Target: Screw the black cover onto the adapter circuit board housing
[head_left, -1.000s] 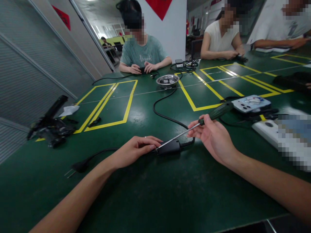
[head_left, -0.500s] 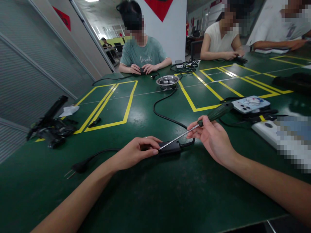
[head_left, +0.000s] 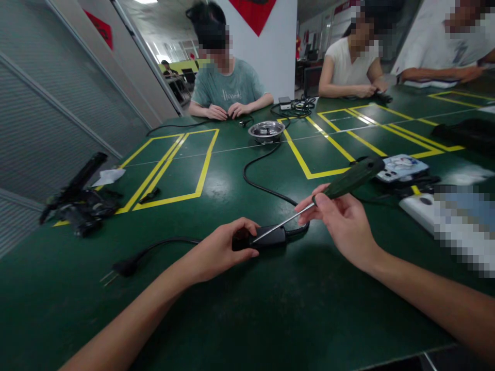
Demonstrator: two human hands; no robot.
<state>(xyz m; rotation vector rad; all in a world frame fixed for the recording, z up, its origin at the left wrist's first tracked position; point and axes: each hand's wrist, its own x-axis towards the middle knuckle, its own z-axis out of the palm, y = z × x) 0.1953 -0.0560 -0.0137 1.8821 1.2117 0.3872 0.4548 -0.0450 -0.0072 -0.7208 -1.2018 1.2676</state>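
Gripping the screwdriver [head_left: 352, 178], the right hand's [head_left: 346, 226] fingers slanted it over the black box [head_left: 275, 239] on the green worktop [head_left: 251, 314]; the left hand's [head_left: 222, 250] fingers held the box's left end.

cord box [head_left: 275, 237]: on tabletop [head_left: 232, 319], left end between thumb and fingers of left hand [head_left: 228, 248]
screwdriver [head_left: 350, 181]: in right hand [head_left: 342, 219], tip at box's left part
plug [head_left: 127, 266]: left of box, behind left forearm
cord [head_left: 255, 181]: behind box, curving back to bowl
bowl [head_left: 266, 132]: behind box
cable heap [head_left: 303, 107]: behind bowl, rightward
phone [head_left: 404, 168]: right, behind right hand
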